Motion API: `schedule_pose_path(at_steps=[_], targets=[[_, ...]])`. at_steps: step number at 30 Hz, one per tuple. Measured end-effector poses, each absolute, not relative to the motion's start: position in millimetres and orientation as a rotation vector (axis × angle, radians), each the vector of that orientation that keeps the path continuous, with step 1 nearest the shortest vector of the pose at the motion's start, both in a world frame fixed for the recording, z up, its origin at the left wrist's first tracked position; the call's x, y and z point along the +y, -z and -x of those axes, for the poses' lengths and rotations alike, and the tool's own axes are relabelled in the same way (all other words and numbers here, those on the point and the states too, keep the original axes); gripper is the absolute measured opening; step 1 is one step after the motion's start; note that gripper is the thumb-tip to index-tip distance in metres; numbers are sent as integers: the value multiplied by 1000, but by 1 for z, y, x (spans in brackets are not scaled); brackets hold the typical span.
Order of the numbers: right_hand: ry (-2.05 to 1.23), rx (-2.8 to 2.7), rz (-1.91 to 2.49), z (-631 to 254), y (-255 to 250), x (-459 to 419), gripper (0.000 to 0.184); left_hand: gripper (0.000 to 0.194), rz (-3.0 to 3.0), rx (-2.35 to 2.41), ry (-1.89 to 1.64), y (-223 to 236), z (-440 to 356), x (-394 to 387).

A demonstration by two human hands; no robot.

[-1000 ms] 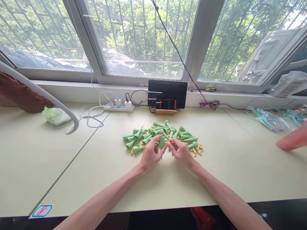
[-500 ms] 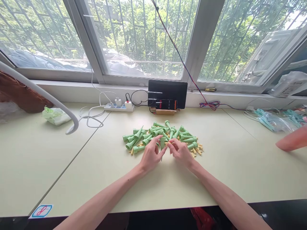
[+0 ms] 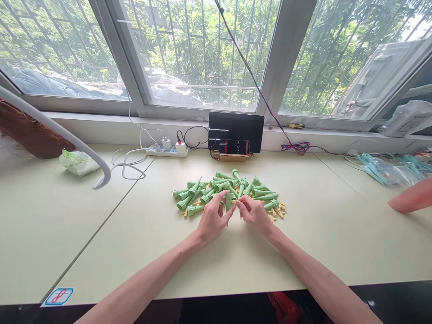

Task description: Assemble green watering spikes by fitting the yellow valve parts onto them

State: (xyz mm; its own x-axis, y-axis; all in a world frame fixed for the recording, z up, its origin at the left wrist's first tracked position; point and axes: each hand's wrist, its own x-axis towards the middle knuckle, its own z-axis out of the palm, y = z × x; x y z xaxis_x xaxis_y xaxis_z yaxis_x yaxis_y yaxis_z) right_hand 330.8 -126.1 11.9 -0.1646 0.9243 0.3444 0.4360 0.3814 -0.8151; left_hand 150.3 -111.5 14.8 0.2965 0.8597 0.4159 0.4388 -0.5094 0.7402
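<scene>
Between the thumb and fingers of my left hand (image 3: 212, 216) is a green plastic watering spike (image 3: 229, 202), its capped end up and its point down. My right hand (image 3: 254, 215) pinches a small yellow valve (image 3: 234, 203) against the side of that spike. Whether the valve is inside the spike's hole cannot be made out, as fingertips cover part of it. Just beyond both hands lies a pile of similar green spikes (image 3: 194, 191), pointing in various directions. Loose yellow valves (image 3: 279, 210) are scattered at the pile's right edge, and a few show at its left.
A dark tablet (image 3: 236, 123) with a phone (image 3: 232, 146) before it leans at the back. Left of it sits a power strip (image 3: 168, 153) with white cables. A white curved stand (image 3: 101, 168) reaches in from the left; a reddish object (image 3: 411, 196) is at the right.
</scene>
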Motion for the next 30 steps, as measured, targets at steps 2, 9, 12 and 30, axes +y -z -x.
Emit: schedule_pose_path(at_steps=[2,9,12,30], targets=[[-698,-1758,1199,-331,-12,-126,30,43,-2084,1161,-1125,-15,-150,-111],[-681,-1766,1181,-329,-11,-127,25,42,-2090,1164,-1129,-14,-150,-110],[-685,-1773,1179,-330,-11,-127,26,42,-2093,1155,-1130,-14,-150,-110],[-680,-1762,1185,-329,-14,-128,29,43,-2086,1151,-1167,-15,-151,-111]])
